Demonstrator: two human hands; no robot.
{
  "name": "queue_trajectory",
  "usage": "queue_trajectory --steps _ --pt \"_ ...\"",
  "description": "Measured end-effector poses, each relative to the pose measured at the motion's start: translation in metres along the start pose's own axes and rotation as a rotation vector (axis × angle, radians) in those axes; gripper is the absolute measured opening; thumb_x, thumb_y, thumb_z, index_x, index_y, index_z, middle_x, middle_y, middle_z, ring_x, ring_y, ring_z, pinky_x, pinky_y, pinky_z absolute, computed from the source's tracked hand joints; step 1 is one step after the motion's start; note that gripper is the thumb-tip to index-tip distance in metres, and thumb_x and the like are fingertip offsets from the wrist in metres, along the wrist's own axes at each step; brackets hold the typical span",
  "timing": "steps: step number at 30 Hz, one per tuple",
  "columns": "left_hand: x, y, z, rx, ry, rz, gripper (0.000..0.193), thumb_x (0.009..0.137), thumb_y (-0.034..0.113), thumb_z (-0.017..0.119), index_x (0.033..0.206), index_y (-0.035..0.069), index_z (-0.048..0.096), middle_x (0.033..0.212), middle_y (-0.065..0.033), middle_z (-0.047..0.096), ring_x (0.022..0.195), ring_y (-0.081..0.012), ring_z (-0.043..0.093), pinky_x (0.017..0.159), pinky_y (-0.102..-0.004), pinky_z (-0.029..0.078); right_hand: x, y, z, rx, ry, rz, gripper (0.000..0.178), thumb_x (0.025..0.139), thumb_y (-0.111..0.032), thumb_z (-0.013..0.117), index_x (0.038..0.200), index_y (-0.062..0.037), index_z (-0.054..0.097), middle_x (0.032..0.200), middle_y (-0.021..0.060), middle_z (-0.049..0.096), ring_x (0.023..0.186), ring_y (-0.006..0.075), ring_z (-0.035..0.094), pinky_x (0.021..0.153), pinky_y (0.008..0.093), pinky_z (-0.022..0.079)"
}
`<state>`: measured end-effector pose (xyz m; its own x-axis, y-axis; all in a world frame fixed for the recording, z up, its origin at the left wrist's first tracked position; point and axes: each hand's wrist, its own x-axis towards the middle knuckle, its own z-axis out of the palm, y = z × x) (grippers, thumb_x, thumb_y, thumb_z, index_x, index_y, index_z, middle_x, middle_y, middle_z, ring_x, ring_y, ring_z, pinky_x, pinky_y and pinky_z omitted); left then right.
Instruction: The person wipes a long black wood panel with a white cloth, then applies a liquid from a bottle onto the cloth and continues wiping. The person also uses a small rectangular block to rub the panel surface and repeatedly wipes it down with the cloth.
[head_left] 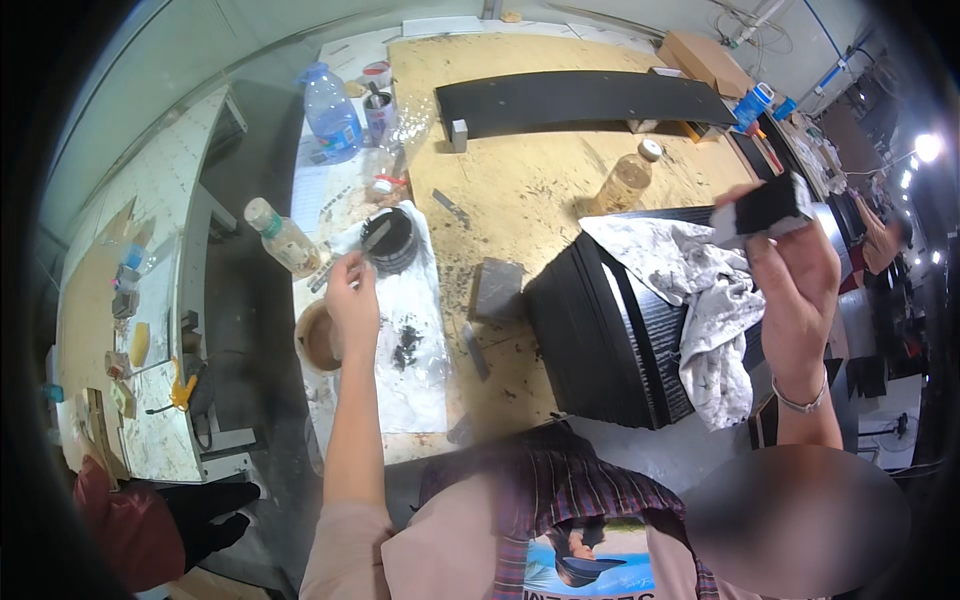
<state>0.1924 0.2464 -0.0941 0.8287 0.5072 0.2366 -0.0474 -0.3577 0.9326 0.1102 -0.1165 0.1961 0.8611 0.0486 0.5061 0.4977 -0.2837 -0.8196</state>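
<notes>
My left hand point(352, 300) is closed in a pinch on a small flat spatula point(377, 236), whose end reaches over an open jar of black paste point(398, 250). The jar stands on a white cloth point(425, 330) smeared with black. Beside my left wrist is a round brown bowl point(318, 338), partly hidden by the hand. My right hand point(795, 265) is raised at the right, gripping a block with a black face and whitish edges point(768, 207). Below it, a stained white rag point(715, 290) drapes over a ribbed black panel stack point(600, 340).
A grey block point(497, 288) and thin strips lie on the wooden table point(520, 180). A bottle of amber liquid point(625, 180), a green-capped bottle point(282, 238) and a large blue plastic bottle point(332, 120) stand around. At the back lies a curved black panel point(580, 100). Another person's sleeve point(130, 530) shows lower left.
</notes>
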Motion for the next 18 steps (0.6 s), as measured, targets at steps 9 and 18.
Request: queue_trajectory --steps 9,18 --pt "0.045 -0.04 0.017 0.242 -0.019 -0.114 0.028 0.091 0.026 0.075 0.107 0.002 0.073 0.091 -0.0125 0.076 0.084 -0.0279 0.073 0.079 -0.0387 0.054 0.08 0.051 0.158 0.021 -0.585 0.642 0.031 0.095 -0.014 0.065 0.114 0.0105 0.067 0.103 0.015 0.07 0.093 0.0184 0.068 0.084 0.0312 0.056" --pt "0.05 0.014 -0.007 0.439 -0.047 0.064 0.014 0.089 0.022 0.073 0.092 0.009 0.075 0.088 -0.0112 0.074 0.083 -0.0327 0.071 0.074 -0.0437 0.053 0.112 0.155 0.268 0.019 -0.375 0.661 0.014 0.083 -0.004 0.071 0.079 0.0086 0.067 0.07 0.0109 0.065 0.057 0.0182 0.062 0.05 0.0333 0.049"
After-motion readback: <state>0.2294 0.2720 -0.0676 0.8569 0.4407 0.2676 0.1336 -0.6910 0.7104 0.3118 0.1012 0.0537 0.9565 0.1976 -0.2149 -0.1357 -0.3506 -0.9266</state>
